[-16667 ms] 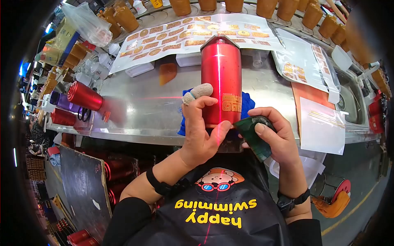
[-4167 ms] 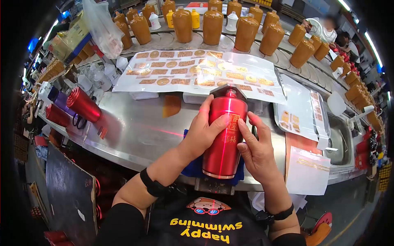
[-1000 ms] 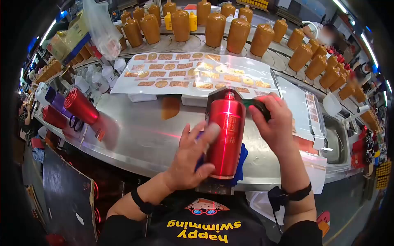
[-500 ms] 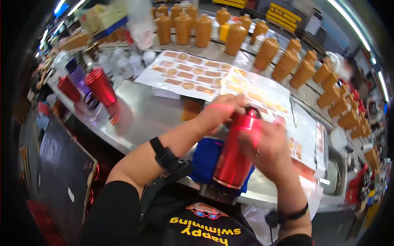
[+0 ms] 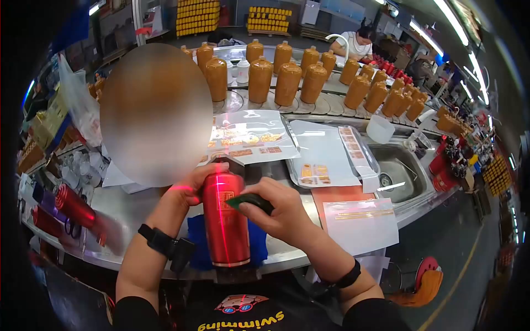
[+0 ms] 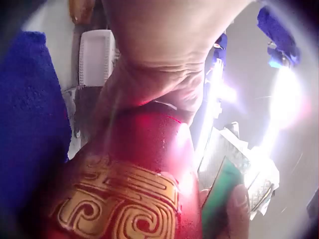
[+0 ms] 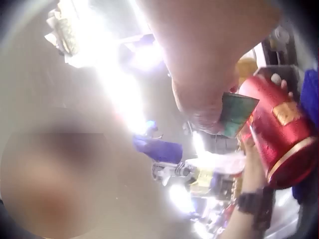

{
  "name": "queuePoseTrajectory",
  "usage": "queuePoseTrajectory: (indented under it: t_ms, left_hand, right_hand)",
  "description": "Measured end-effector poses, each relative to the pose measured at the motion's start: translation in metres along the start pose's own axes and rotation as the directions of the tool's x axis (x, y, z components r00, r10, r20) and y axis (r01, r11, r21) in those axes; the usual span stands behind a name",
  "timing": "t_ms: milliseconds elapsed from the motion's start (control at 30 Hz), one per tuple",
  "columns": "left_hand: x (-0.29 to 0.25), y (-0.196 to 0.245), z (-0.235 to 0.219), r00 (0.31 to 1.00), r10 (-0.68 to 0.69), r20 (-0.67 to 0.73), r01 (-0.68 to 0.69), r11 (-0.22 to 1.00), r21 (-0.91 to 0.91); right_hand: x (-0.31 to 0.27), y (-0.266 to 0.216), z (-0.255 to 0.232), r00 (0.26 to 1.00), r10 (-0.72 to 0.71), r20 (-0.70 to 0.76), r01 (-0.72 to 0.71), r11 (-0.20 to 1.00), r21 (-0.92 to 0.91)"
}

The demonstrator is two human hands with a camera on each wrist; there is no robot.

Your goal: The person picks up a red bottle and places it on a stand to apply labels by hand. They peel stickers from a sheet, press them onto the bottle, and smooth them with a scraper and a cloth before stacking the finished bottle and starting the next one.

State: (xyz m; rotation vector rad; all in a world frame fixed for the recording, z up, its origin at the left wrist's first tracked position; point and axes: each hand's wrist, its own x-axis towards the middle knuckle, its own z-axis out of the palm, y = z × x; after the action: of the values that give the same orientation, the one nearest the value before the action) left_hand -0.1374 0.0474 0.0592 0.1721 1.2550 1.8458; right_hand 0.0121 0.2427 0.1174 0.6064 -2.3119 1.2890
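Note:
A glossy red bottle (image 5: 227, 237) lies tilted on a holder with its base toward the person. Gold patterned lettering (image 6: 129, 204) shows on its side. My left hand (image 5: 194, 185) grips the bottle at the neck end, and in the left wrist view the palm covers the neck. My right hand (image 5: 281, 212) pinches a dark green flat scraper (image 5: 245, 202), its pointed edge right at the gold lettering in the head view. The right wrist view shows the scraper (image 7: 238, 114) beside the red bottle's (image 7: 279, 132) shoulder. Blue cloth (image 5: 200, 243) lies under the bottle.
A sheet of gold decals (image 5: 254, 135) lies behind the bottle, with a decal tray (image 5: 323, 149) to its right. Beyond stand several brown bottles (image 5: 259, 80) on a conveyor. A sink (image 5: 400, 174) is at right, other red bottles (image 5: 74, 204) at left. A person (image 5: 356, 44) sits farther back.
My left hand, spread beside the bottle a second ago, now grips its neck end. My right hand has brought the scraper from beside the neck to the bottle's front. The head view has turned right.

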Motion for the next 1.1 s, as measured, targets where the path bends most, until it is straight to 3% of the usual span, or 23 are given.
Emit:
queuePoseTrajectory:
  t_ms: [67,200,267,300,333,367,400,433,467,500,567,633,700,733,767,833,900,967,1033,1100]
  left_hand:
    - [-0.003,0.0,-0.001,0.999,-0.047,0.023,0.044,0.994,0.099]
    - [-0.034,-0.005,0.018,0.987,0.155,0.047,-0.159,0.982,0.103]
    - [-0.067,-0.004,0.039,0.957,0.291,-0.019,-0.288,0.953,0.094]
    - [-0.085,-0.003,0.048,0.933,0.353,-0.075,-0.344,0.933,0.11]
    - [-0.107,-0.006,0.054,0.887,0.419,-0.195,-0.398,0.907,0.14]
    - [-0.122,-0.011,0.056,0.812,0.539,-0.226,-0.522,0.843,0.132]
    - [-0.143,-0.013,0.054,0.773,0.58,-0.256,-0.554,0.814,0.174]
    - [-0.168,-0.013,0.052,0.725,0.634,-0.267,-0.592,0.773,0.229]
    - [-0.19,-0.014,0.053,0.605,0.725,-0.33,-0.692,0.683,0.233]
    - [-0.223,-0.014,0.053,0.548,0.744,-0.382,-0.715,0.653,0.247]
    - [-0.284,-0.011,0.043,0.348,0.789,-0.507,-0.727,0.569,0.386]
    - [-0.357,-0.004,0.046,0.132,0.804,-0.58,-0.651,0.511,0.561]
    - [-0.43,-0.015,0.051,-0.142,0.806,-0.575,-0.491,0.447,0.748]
    - [-0.466,-0.017,0.043,-0.24,0.826,-0.511,-0.37,0.409,0.834]
    - [-0.506,-0.024,0.037,-0.318,0.843,-0.434,-0.243,0.37,0.897]
    - [-0.579,-0.042,0.036,-0.473,0.758,-0.449,-0.168,0.423,0.891]
    - [-0.654,-0.066,0.026,-0.559,0.731,-0.392,0.036,0.493,0.869]
    - [-0.731,-0.089,-0.01,-0.724,0.665,-0.184,0.457,0.662,0.595]
    - [-0.776,-0.109,-0.009,-0.694,0.713,-0.097,0.634,0.67,0.386]
    - [-0.824,-0.124,-0.033,-0.738,0.674,-0.031,0.658,0.729,0.187]
  right_hand:
    - [-0.013,0.0,-0.004,1.0,0.011,-0.023,-0.011,1.0,0.021]
    - [-0.029,-0.005,-0.028,0.994,0.096,-0.054,-0.093,0.994,0.058]
    - [-0.034,-0.016,-0.035,0.988,0.154,-0.03,-0.151,0.986,0.076]
    - [-0.041,-0.006,-0.032,0.985,0.166,-0.054,-0.152,0.966,0.207]
    - [-0.041,-0.01,-0.033,0.989,0.129,-0.07,-0.112,0.971,0.213]
    - [-0.047,-0.015,-0.033,0.948,0.31,-0.069,-0.27,0.902,0.336]
    - [-0.05,0.002,-0.034,0.978,0.185,-0.096,-0.159,0.96,0.229]
    - [-0.046,0.002,-0.033,0.985,0.174,-0.008,-0.162,0.933,0.322]
    - [-0.038,-0.007,-0.024,0.992,0.127,0.004,-0.12,0.93,0.347]
    - [-0.035,-0.017,-0.013,0.996,0.087,-0.011,-0.077,0.928,0.366]
    - [-0.019,0.006,-0.007,0.975,0.104,0.197,-0.185,0.869,0.459]
    - [-0.001,-0.01,0.023,0.978,-0.022,0.206,-0.074,0.891,0.448]
    - [-0.002,-0.024,0.041,0.969,-0.121,0.216,-0.002,0.867,0.498]
    - [0.001,-0.031,0.049,0.95,0.0,0.312,-0.179,0.82,0.544]
    - [0.003,-0.038,0.058,0.946,-0.063,0.317,-0.125,0.834,0.538]
    - [0.008,-0.045,0.074,0.932,-0.171,0.319,-0.019,0.857,0.515]
    - [0.009,-0.052,0.088,0.921,-0.201,0.334,0.007,0.865,0.502]
    - [0.009,-0.058,0.101,0.916,-0.166,0.365,-0.02,0.89,0.456]
    - [0.01,-0.063,0.111,0.912,-0.145,0.383,-0.019,0.919,0.393]
    - [0.011,-0.068,0.118,0.907,-0.117,0.404,-0.019,0.948,0.318]
